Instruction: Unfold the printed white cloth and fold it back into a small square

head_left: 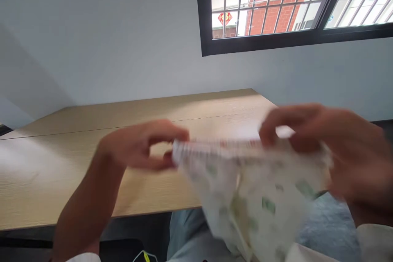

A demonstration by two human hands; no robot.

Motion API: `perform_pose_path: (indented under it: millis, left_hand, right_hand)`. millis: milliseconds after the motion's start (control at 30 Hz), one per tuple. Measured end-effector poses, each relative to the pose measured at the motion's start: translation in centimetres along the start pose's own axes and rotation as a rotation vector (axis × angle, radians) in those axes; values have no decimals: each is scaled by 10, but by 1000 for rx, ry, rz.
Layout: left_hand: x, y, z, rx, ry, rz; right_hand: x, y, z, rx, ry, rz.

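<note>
A thin white cloth piece [264,204] with green printed patches hangs over the table's front edge and my lap. Its top edge looks gathered, like an elastic band, with faint reddish marks. I cannot tell which kind of item it is; motion blurs it. At its upper left corner, my left hand [144,145] pinches the gathered edge between thumb and fingers. My right hand [331,143] grips the same edge farther right, the fingers bent over it. The edge is stretched between both hands, and the lower end runs out of the picture.
A light wooden table [76,172] stretches ahead to a pale wall [123,37]. Above it on the right is a dark-framed window [264,43] with bars. My legs [193,233] are below the table's front edge. A thin cord with a yellow tag [146,256] shows at the bottom.
</note>
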State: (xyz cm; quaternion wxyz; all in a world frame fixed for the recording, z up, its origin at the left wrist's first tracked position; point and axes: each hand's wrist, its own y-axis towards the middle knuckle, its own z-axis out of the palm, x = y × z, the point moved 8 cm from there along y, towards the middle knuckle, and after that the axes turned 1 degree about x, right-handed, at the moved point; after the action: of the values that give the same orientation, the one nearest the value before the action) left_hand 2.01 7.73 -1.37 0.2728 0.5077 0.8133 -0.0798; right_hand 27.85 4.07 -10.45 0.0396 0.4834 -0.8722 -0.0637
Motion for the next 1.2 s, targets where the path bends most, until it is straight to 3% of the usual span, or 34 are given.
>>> perform_pose_path:
  millis: [33, 133, 233, 267, 333, 400, 467, 633, 767, 867, 967, 1067, 1200]
  left_hand:
    - [22, 16, -11, -20, -146, -7]
    - [110, 57, -44, -306, -362, -74]
    - [209, 74, -40, -479, -128, -395]
    - [231, 75, -33, -521, -62, -461]
    - [256, 75, -10, -543, 30, -514]
    - [256, 74, 19, -504, 88, -496]
    - [236, 74, 54, -409, 109, -419]
    - [150, 77, 136, -120, 233, -181]
    - [97, 81, 181, 101, 349, 75]
    - [97, 76, 179, 168, 364, 74]
    - [130, 61, 148, 132, 322, -140]
    - [168, 37, 115, 89, 337, -324]
    - [197, 14, 94, 60, 379, -423]
  right_hand:
    - [-18, 17, 11, -32, 14, 31]
    - [-93, 86, 45, -124, 37, 134]
    - [-175, 141, 66, -182, 54, 262]
    - [-197, 150, 73, -178, 44, 312]
    - [-220, 159, 85, -161, 30, 336]
    - [-222, 159, 102, -121, 18, 305]
    - [-214, 155, 121, -72, 7, 261]
    - [-209, 146, 144, -60, -47, 334]
    - [-214, 136, 143, -62, -113, 508]
    - [-205, 123, 135, -25, -148, 597]
    - [-193, 107, 129, 42, -121, 618]
    - [-178, 97, 126, 41, 15, 481]
    - [-168, 88, 118, -119, 154, 245]
